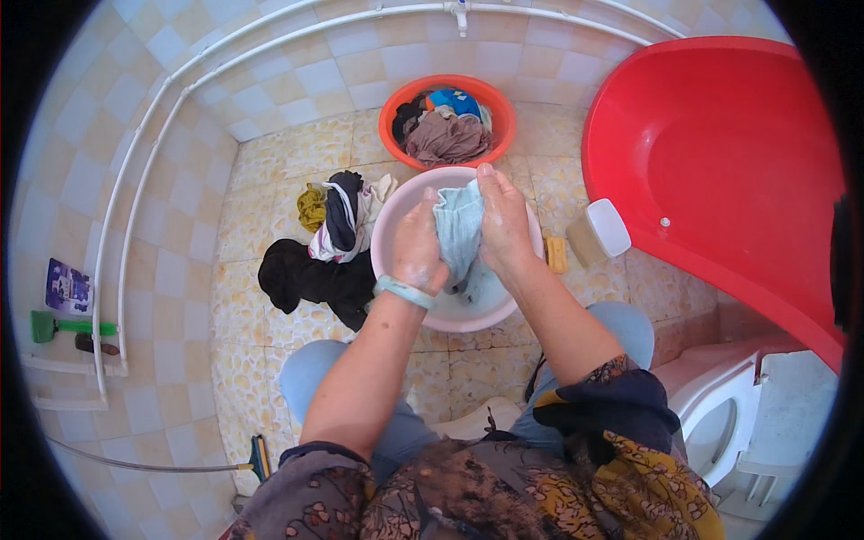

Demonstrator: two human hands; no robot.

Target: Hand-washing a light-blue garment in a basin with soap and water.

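A light blue knitted piece, apparently a sock, is stretched between my two hands over a pale pink basin. My left hand, with a jade-coloured bangle at the wrist, grips its left edge. On the other edge, the fingers of my right hand are closed, thumb pointing away from me. The lower end of the sock hangs toward cloudy water in the basin. Something greyish shows down there, partly hidden by my hands.
Beyond the basin stands an orange tub of clothes. Dark and striped garments lie on the tiles to the left. A yellow soap bar and lidded container sit right, beside a big red bathtub. A toilet is lower right.
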